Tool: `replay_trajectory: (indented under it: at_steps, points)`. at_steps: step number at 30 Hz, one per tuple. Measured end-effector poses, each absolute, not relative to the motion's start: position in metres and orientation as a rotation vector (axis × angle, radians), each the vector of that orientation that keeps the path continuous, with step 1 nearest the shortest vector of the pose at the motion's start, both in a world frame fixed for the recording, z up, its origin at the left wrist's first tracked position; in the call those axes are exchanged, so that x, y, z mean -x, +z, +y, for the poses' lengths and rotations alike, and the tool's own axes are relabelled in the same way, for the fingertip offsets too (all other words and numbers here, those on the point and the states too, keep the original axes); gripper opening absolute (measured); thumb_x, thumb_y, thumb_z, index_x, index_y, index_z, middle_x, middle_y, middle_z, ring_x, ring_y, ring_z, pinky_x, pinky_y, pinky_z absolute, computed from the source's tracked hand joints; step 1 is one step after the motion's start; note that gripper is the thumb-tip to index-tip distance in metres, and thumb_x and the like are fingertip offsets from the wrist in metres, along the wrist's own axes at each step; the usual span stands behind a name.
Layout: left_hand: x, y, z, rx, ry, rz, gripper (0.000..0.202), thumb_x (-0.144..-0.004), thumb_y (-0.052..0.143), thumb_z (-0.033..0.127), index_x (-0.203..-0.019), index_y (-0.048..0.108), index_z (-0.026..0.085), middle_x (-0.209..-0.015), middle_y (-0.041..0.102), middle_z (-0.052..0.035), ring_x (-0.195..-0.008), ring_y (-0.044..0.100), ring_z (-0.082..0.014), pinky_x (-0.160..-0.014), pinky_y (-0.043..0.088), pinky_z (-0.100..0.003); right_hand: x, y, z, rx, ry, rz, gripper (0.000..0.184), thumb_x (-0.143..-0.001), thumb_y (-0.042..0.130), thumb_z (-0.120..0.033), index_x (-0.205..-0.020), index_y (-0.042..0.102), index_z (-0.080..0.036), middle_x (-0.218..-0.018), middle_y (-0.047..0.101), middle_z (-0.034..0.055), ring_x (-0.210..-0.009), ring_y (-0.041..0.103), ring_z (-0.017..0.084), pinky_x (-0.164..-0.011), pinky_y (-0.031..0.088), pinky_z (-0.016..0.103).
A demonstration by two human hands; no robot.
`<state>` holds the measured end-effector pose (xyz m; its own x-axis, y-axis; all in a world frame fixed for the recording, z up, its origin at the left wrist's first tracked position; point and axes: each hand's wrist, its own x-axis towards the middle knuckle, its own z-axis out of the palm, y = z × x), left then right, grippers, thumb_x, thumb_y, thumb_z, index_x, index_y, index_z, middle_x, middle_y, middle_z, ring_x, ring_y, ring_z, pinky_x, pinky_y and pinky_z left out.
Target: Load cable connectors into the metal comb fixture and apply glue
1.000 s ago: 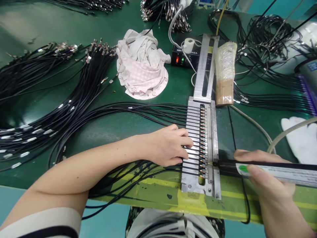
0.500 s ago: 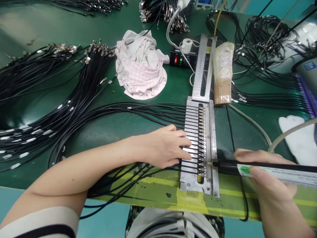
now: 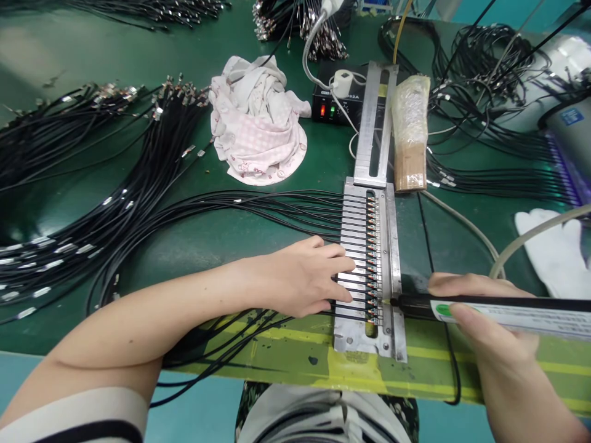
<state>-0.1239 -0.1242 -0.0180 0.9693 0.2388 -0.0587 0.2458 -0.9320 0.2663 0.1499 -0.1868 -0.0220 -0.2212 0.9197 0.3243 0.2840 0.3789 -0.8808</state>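
A slotted metal fixture (image 3: 344,329) lies near the table's front edge, with a row of black cables (image 3: 281,200) laid side by side across it. Their stripped ends and small metal connectors (image 3: 373,246) line up over the slot. My left hand (image 3: 300,274) rests palm down at the fixture's left edge, fingers spread and touching the lower cables; its thumb is partly hidden. My right hand (image 3: 501,326) is closed round a black pen-shaped tool (image 3: 418,306) with a white label. The tool's thin tip points left, at the connectors near the lower end of the row.
Bundles of black cables (image 3: 161,141) cover the left side. Behind the fixture are a crumpled pink-white cloth (image 3: 261,135), a black control box (image 3: 325,101) with lit switches, and a plastic-wrapped block (image 3: 410,135). A white glove (image 3: 549,246) and a grey hose (image 3: 535,237) are on the right.
The view has shifted slightly. My right hand and the tool have moved a little up along the connector row. My left hand stays on the lower cables.
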Motion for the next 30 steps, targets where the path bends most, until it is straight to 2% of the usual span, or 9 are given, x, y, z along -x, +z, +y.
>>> replay_trajectory:
  at_steps: [11,16,30]
  points:
    - [0.1231,-0.0171,-0.1223,-2.837,-0.045,0.355,0.022,-0.086,0.055,0.031,-0.106,0.063,0.033,-0.114,0.054,-0.0047,-0.109,0.043,-0.0240,-0.076,0.030,-0.034,-0.1531,-0.0247,-0.1867,1.038,0.898,-1.745,0.022,-0.073,0.060,-0.015,-0.089,0.070,-0.026,-0.065,0.067,0.0012,-0.067,0.066,0.022,-0.050,0.049,0.029]
    - [0.1221,-0.0178,-0.1212,-2.836,-0.063,0.357,0.022,-0.087,0.054,0.031,-0.106,0.063,0.034,-0.115,0.053,-0.0043,-0.109,0.043,-0.0238,-0.075,0.030,-0.034,-0.1515,-0.0246,-0.1862,1.030,0.904,-1.749,0.022,-0.073,0.060,-0.015,-0.088,0.070,-0.026,-0.065,0.068,0.0013,-0.060,0.064,0.021,-0.051,0.050,0.030]
    - [0.1219,-0.0185,-0.1212,-2.829,-0.025,0.349,0.022,-0.086,0.055,0.030,-0.105,0.064,0.033,-0.114,0.055,-0.0053,-0.108,0.044,-0.0247,-0.080,0.033,-0.034,-0.1512,-0.0214,-0.1853,1.035,0.897,-1.753,0.021,-0.072,0.061,-0.016,-0.087,0.071,-0.027,-0.065,0.068,0.0015,-0.065,0.066,0.023,-0.050,0.050,0.030]
